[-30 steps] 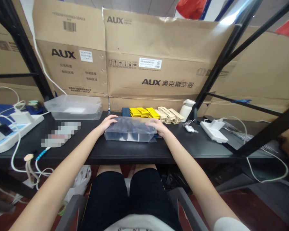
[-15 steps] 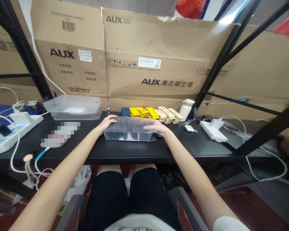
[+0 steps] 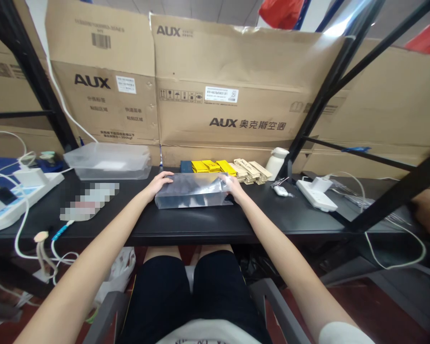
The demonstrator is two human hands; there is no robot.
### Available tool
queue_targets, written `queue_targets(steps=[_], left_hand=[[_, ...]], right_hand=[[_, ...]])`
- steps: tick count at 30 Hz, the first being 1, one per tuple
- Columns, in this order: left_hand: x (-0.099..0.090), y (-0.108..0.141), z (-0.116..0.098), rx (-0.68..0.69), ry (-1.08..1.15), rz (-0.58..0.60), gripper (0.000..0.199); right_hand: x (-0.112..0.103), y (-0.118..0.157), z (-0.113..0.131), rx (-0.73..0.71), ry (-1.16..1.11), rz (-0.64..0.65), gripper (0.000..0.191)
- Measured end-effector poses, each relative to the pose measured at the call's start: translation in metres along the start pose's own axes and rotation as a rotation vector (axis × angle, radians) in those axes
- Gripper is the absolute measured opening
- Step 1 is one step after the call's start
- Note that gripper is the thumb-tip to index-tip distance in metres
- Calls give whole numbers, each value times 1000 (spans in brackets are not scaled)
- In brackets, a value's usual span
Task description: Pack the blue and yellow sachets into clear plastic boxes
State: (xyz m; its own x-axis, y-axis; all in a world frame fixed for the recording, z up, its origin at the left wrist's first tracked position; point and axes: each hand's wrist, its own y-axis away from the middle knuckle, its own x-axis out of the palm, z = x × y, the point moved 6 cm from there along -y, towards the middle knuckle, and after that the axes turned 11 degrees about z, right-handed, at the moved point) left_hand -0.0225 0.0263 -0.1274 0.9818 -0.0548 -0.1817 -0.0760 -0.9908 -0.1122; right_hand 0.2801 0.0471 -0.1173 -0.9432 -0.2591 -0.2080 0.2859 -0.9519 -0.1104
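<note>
A clear plastic box (image 3: 193, 191) lies on the black desk in front of me, its right end creased and catching the light. My left hand (image 3: 159, 185) grips its left end, fingers curled over the top edge. At the right end, my right hand (image 3: 232, 186) is closed on the plastic; some of its fingers are hidden behind the box. Just beyond the box sit several yellow packets (image 3: 213, 166), with a dark blue block (image 3: 186, 166) to their left. Several cream-coloured packets (image 3: 251, 170) are stacked to their right.
At the back left stands a translucent plastic tray (image 3: 129, 167). White power strips (image 3: 317, 195) with cables lie at both sides. A white bottle (image 3: 277, 164) stands behind a small white item with keys (image 3: 281, 190). Black frame posts and cardboard sheets (image 3: 251, 62) bound the desk.
My right hand has shifted slightly left and its fingers now press in the box's right end, where the plastic has creased. My left hand stays in place.
</note>
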Motion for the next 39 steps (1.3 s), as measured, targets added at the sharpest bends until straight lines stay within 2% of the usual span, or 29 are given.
queue_targets(steps=[6, 13, 21, 32, 39], left_hand=[[0, 0, 1, -11, 4, -3, 33], [0, 0, 2, -12, 18, 0, 36], [4, 1, 0, -17, 22, 48, 37], [13, 9, -5, -31, 16, 177, 42], [16, 10, -6, -41, 6, 200, 44]], right_hand=[[2, -2, -4, 28, 28, 56, 31], [10, 3, 0, -8, 74, 215, 33], [20, 13, 4, 38, 165, 314, 47], [39, 19, 5, 56, 86, 256, 57], [42, 30, 16, -13, 223, 185, 51]])
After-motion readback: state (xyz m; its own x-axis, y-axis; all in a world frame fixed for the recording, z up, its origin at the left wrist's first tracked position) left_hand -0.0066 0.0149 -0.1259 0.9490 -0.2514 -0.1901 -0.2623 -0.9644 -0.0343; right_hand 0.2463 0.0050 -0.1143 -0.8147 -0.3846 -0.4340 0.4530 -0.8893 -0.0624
